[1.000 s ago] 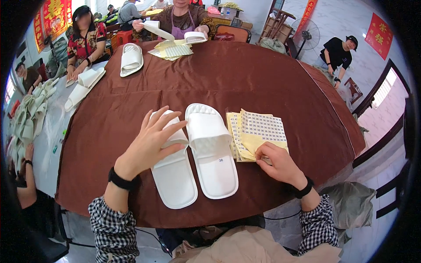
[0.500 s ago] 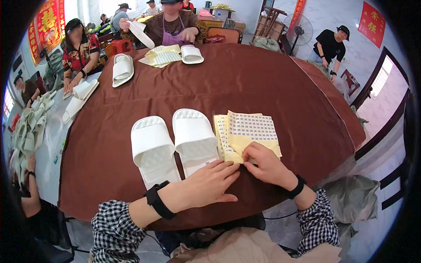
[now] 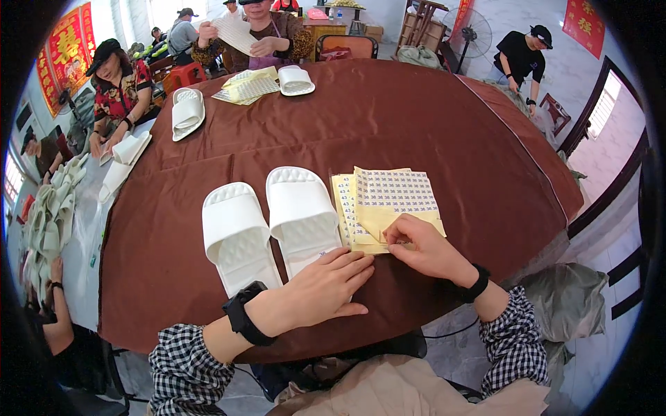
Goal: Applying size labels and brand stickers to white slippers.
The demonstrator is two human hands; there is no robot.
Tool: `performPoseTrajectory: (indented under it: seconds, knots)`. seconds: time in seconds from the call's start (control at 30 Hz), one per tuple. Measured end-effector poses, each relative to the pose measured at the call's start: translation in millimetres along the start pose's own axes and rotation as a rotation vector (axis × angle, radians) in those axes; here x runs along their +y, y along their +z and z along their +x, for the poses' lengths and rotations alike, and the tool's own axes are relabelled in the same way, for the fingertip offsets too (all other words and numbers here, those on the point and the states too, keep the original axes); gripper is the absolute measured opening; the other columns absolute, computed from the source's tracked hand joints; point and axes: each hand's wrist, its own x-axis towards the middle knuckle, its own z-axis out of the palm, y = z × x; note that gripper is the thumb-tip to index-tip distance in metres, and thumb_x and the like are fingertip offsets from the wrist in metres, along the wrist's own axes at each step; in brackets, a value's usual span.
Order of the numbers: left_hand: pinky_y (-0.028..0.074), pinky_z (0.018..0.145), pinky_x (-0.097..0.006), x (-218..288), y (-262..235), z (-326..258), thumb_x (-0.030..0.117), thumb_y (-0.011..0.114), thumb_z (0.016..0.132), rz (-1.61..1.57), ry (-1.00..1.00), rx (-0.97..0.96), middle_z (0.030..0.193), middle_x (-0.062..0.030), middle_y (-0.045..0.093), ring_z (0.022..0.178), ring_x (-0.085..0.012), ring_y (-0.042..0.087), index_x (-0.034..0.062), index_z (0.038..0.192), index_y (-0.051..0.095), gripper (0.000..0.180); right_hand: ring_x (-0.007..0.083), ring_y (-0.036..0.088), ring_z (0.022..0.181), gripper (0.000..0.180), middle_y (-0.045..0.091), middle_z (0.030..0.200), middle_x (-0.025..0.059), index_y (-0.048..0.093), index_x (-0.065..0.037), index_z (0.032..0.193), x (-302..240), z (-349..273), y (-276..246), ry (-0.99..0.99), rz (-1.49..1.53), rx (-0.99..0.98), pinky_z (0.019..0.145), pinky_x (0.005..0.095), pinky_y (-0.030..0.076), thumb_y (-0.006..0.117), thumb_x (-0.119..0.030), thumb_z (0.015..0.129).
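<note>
Two white slippers lie side by side on the brown cloth, toes away from me. Fingers stretched out, my left hand rests flat over the heel of the right-hand slipper and reaches the lower edge of the sticker sheets. A small printed sticker shows on that slipper's insole by my fingertips. Beside it lies a stack of yellow-backed sticker sheets. My right hand pinches thumb and forefinger together at the top sheet's lower edge; any loose sticker between them is too small to make out.
Farther off on the brown tablecloth are another slipper pair and more sticker sheets. Across the table a person holds up a white sheet. Slippers heap on a side table at left. A grey bag sits at right.
My hands stay in nearly the same places, the right still pinching at the sheet's edge. The person opposite now holds the white sheet in both hands, spread open. The view has shifted slightly.
</note>
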Motion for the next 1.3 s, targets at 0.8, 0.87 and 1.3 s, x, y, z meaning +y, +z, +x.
performPoseTrajectory:
  seconds: [0.8, 0.87, 1.3]
  knots:
    - [0.052, 0.072, -0.031, -26.4, -104.6, -110.3, 0.000, 0.061, 0.093, -0.266, -0.697, 0.716, 0.093, -0.0107, 0.069, 0.082, -0.0207, 0.067, -0.0004, 0.104, 0.071, 0.015, 0.0326, 0.067, 0.079, 0.011, 0.064, 0.090, 0.0160, 0.056, 0.000, 0.096, -137.7, 77.6, 38.2, -0.415, 0.117, -0.099, 0.069, 0.0402, 0.054, 0.064, 0.000, 0.088]
    - [0.052, 0.071, -0.033, -12.7, -106.1, -113.2, 0.001, 0.062, 0.092, -0.202, -0.699, 0.659, 0.091, -0.0117, 0.067, 0.080, -0.0238, 0.067, -0.0003, 0.101, 0.070, 0.012, 0.0351, 0.067, 0.078, 0.010, 0.064, 0.090, 0.0170, 0.056, -0.001, 0.096, -132.4, 87.2, 56.5, -0.460, 0.093, -0.098, 0.068, 0.0427, 0.053, 0.063, -0.003, 0.090]
    - [0.050, 0.098, -0.043, 67.9, -36.6, -129.8, 0.019, 0.075, 0.086, 0.163, -0.734, 0.323, 0.124, -0.0127, 0.058, 0.117, -0.0322, 0.058, 0.0041, 0.125, 0.062, 0.044, 0.0353, 0.068, 0.082, 0.010, 0.063, 0.089, 0.0140, 0.053, -0.003, 0.096, -118.2, 90.1, 111.5, -0.544, -0.208, -0.071, 0.065, 0.0466, 0.057, 0.060, -0.008, 0.091]
